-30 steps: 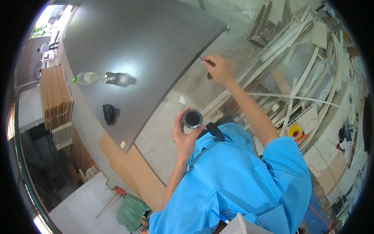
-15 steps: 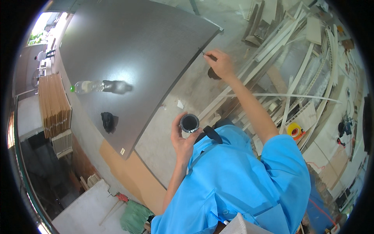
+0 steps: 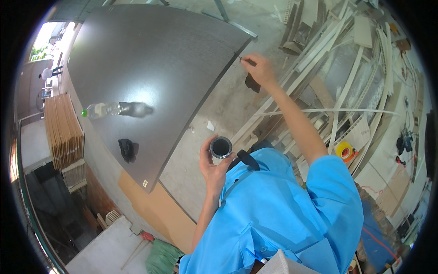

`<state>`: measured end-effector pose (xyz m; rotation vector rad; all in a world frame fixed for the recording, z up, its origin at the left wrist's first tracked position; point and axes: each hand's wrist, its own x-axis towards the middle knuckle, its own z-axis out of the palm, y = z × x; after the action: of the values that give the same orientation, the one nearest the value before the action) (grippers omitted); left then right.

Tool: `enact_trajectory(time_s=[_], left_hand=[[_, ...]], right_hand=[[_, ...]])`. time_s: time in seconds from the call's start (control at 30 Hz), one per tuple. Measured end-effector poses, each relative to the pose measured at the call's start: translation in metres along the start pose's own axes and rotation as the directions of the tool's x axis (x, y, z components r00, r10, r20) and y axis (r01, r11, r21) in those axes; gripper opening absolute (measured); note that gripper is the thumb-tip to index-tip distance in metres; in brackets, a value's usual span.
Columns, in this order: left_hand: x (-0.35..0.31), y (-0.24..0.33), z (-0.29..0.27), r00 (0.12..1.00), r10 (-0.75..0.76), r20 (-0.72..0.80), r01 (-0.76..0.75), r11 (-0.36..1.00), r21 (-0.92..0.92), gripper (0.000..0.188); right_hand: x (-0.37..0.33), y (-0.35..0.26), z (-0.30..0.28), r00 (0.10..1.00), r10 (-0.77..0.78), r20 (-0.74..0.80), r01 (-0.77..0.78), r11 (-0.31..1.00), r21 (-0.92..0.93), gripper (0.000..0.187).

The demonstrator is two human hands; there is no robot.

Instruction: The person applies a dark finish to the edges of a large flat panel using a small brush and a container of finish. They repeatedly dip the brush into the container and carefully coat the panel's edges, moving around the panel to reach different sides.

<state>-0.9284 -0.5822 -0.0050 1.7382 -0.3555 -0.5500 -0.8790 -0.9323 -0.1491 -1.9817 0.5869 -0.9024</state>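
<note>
While the person in the bright blue shirt [image 3: 283, 214] stands at the corner of the large dark grey rectangular board [image 3: 150, 77], both arms are raised toward it. Left hand [image 3: 213, 165]: fingers wrapped round a small round dark can [image 3: 221, 147], open top facing the camera, dark contents visible; the can sits just beside the board's long edge, at about 6 o'clock from the board's centre and close to the chest. Right hand [image 3: 258, 68]: fingers pinched on a thin stick-like tool [image 3: 242, 58], possibly a small brush; its tip meets the board's right corner edge at about 2 o'clock from the board's centre. What the tool's tip is cannot be made out.

On the board surface: a clear plastic bottle with a green cap [image 3: 102, 109] lying on its side at about 9 o'clock, and a crumpled black rag [image 3: 128, 149] at about 7 o'clock, near the lower corner. Both lie well apart from the hands.

Surroundings: a heap of pale wooden strips and offcuts [image 3: 342, 82] at 3 o'clock of the right hand, a yellow roll of tape [image 3: 345, 150] beside the right upper arm, and a stack of brown sheets [image 3: 63, 130] at 9 o'clock, beyond the board.
</note>
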Motion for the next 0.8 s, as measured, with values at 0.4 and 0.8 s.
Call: enact_trajectory(time_s=[0.4, 0.8], left_hand=[[0.001, -0.003, -0.001, 1.0, -0.002, -0.004, 0.002, 1.0, -0.009, 0.076], [-0.001, -0.003, -0.003, 1.0, -0.004, -0.005, 0.004, 1.0, -0.009, 0.076]], right_hand=[[0.01, 0.009, -0.012, 0.999, -0.031, 0.04, 0.032, 0.999, -0.027, 0.02], [0.031, 0.019, -0.033, 0.998, -0.023, -0.055, 0.017, 0.994, -0.111, 0.019]])
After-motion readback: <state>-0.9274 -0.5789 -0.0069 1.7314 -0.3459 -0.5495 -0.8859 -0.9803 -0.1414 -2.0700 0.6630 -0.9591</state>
